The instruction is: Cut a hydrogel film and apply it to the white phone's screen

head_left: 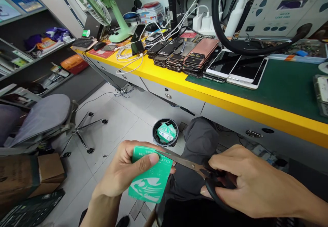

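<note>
Before the bench [205, 92], the left grip [121, 172] pinches a flat green packet [150, 177] printed in white, the right grip [244, 179] clasping scissors [192, 165].

Green card [157, 173]: "CUT", "KIN", "HY", "GEL", upside down; white machine [273, 16]: lettering too blurred

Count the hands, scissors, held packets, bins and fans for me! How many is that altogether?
Bare hands: 2 (left hand, right hand)
Black-handled metal scissors: 1
Held flat green printed packet: 1
Round dark bin: 1
Light green plastic fan: 1
Total: 6
</note>
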Tool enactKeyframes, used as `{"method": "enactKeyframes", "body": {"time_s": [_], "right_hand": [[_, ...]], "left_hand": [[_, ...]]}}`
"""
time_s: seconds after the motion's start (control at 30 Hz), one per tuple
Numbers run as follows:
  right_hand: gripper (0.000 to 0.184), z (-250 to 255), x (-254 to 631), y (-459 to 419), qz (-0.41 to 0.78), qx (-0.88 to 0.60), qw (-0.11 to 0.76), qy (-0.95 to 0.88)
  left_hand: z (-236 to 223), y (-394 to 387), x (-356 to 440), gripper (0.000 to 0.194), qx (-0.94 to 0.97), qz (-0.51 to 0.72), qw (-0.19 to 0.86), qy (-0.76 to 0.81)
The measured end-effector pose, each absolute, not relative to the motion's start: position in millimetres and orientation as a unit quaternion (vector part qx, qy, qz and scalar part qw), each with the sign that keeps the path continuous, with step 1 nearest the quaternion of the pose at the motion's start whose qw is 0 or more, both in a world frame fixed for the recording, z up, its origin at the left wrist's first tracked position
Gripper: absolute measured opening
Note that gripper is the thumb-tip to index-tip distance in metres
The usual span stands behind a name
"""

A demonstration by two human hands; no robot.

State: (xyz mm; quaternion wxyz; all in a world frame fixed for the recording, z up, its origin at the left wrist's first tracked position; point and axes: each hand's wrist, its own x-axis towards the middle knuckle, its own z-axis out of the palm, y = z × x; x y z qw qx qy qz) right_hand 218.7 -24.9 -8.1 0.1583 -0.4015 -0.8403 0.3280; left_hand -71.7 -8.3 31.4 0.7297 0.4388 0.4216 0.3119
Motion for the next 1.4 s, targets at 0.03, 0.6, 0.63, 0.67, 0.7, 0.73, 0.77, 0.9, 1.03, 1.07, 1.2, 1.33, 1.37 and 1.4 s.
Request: {"method": "enactKeyframes", "body": {"time_s": [0.03,0.6,0.63,0.67,0.7,0.73,0.77,0.9,1.03,1.07,1.2,1.33,1.37,1.4], "right_hand": [[0.033,-8,217,-24,0.333,-0.403,0.157,-0.837],[0.040,-24,180,13,0.499,-0.364,0.108,-0.779],[0.039,-25,179,15,0.500,-0.363,0.106,-0.779],[0.040,-26,177,16,0.498,-0.362,0.107,-0.781],[0.041,-27,176,17,0.497,-0.361,0.108,-0.782],[0.043,-28,175,18,0.495,-0.362,0.109,-0.782],[0.046,-28,174,19,0.495,-0.363,0.109,-0.781],[0.052,-29,170,23,0.525,-0.379,0.098,-0.755],[0.058,-30,168,28,0.603,-0.390,0.081,-0.691],[0.057,-31,168,29,0.628,-0.390,0.078,-0.669],[0.048,-39,166,30,0.712,-0.383,0.096,-0.581],[0.048,-48,161,22,0.743,-0.365,0.139,-0.544],[0.047,-50,159,19,0.752,-0.361,0.143,-0.533],[0.047,-52,158,16,0.764,-0.355,0.147,-0.519]], "left_hand": [[30,-8,-73,0.015,0.436,0.312,0.732,0.421],[6,6,-110,0.021,0.392,0.310,0.739,0.451],[6,6,-111,0.021,0.387,0.310,0.742,0.452],[6,7,-112,0.020,0.381,0.310,0.745,0.452],[5,8,-114,0.019,0.375,0.309,0.748,0.452],[5,8,-115,0.018,0.369,0.308,0.750,0.454],[4,9,-116,0.017,0.363,0.306,0.752,0.458],[-2,9,-120,0.022,0.350,0.300,0.747,0.479],[-6,8,-123,0.023,0.333,0.314,0.741,0.492],[-6,8,-123,0.022,0.326,0.321,0.741,0.491],[-5,4,-120,0.021,0.326,0.352,0.736,0.477],[-3,0,-111,0.021,0.309,0.385,0.723,0.483],[-3,-1,-108,0.021,0.300,0.394,0.721,0.485],[-3,-2,-105,0.021,0.291,0.405,0.718,0.485]]}}
